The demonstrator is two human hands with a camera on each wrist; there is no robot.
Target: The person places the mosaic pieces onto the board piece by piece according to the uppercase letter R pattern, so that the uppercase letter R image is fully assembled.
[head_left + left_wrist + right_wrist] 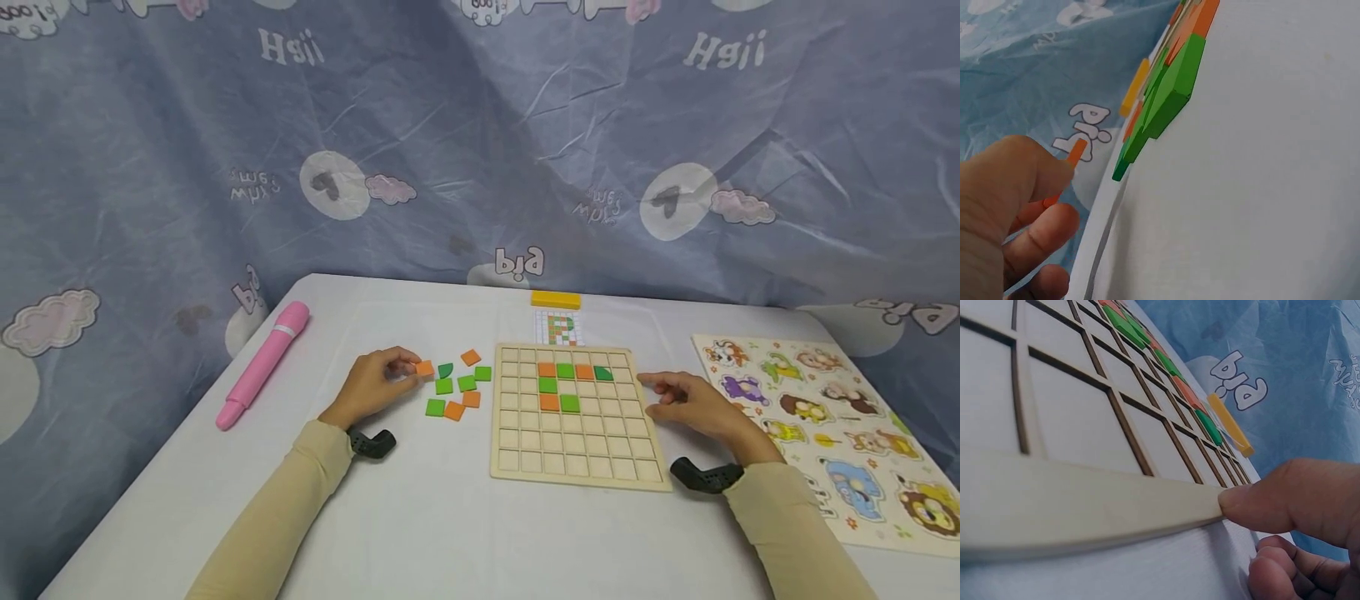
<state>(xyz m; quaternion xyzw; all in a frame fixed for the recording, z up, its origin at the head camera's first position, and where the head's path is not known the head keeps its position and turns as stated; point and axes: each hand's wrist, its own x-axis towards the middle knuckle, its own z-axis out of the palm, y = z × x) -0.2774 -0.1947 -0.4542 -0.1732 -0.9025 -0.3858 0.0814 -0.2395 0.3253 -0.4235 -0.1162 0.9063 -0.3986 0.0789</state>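
My left hand [375, 383] pinches an orange square tile [424, 369] between thumb and fingers; the left wrist view shows the held tile [1077, 152] edge-on. Just right of it on the table lie several loose green and orange square tiles [444, 386] and a green leaf-shaped tile [446, 370]. The wooden grid board [525, 462] lies flat in the middle, with green and orange tiles in some upper cells. At its right edge is my right hand [693, 407], its thumb [1254, 506] touching the rim in the right wrist view and its other fingers loosely bent.
A small pattern card [560, 328] leans by a yellow block [556, 300] behind the board. To the left lies a pink pen-like stick [262, 367]. An animal puzzle board [817, 437] lies at the right, partly under my right forearm. A printed cloth [465, 150] hangs behind the table.
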